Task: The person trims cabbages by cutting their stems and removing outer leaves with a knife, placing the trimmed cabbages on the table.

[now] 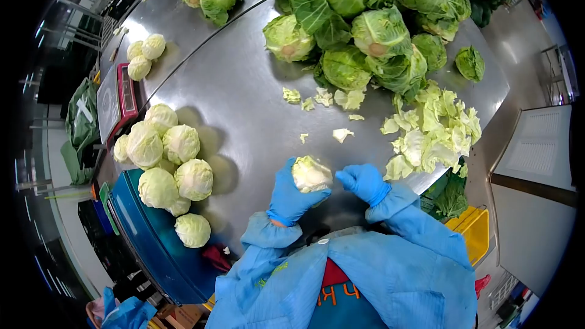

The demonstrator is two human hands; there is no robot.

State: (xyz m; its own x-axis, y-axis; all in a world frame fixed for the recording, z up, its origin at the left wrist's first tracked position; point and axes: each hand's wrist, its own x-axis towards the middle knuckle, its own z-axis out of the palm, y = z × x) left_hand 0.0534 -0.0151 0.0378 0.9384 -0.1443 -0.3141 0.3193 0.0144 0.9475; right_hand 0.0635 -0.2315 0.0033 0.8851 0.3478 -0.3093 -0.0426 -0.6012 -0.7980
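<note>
My left hand (291, 194), in a blue glove, is wrapped round a pale trimmed cabbage (312, 174) near the table's front edge. Just to the right of that cabbage, my gloved right hand (364, 183) is closed in a fist; what it holds, if anything, is hidden. Small leaf scraps (342, 134) lie on the metal table (256, 103) beyond my hands. A heap of torn pale leaves (429, 137) is to the right. On the left sits a group of trimmed cabbages (158, 187).
Leafy green cabbages (381, 31) are piled at the table's far side. A red scale (127, 94) stands at the left edge, with small cabbages (139, 67) beyond it. A blue bin (152, 237) is at the lower left, a yellow crate (472, 231) at the lower right.
</note>
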